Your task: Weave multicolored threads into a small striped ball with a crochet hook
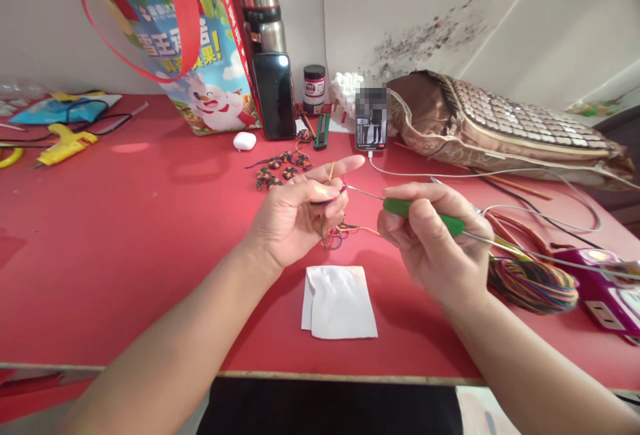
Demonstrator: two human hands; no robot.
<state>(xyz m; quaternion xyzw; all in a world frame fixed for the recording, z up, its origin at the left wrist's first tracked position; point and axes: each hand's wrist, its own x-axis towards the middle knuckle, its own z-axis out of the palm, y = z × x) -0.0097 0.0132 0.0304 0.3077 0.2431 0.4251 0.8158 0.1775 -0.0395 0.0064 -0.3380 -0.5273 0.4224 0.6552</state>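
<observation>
Between the thumb and fingers of my left hand (295, 212) is a small dark piece of crochet work (327, 200), mostly covered by the fingers. An orange strand of yarn (331, 171) runs over the raised index finger. My right hand (437, 235) grips a crochet hook (400, 206) by its green handle. The thin metal tip points left and meets the piece at my left fingertips. Loose multicoloured yarn (340, 235) hangs and lies below my left hand. Several small multicoloured knotted pieces (285, 167) lie on the table just beyond it.
A folded white tissue (343, 302) lies in front of me on the red table (150, 275). To the right are a yarn skein (535, 282), a purple power strip (600, 288) and a white cable (450, 174). A glue gun (65, 145), phones (275, 95) and a sequined bag (515, 122) stand farther back.
</observation>
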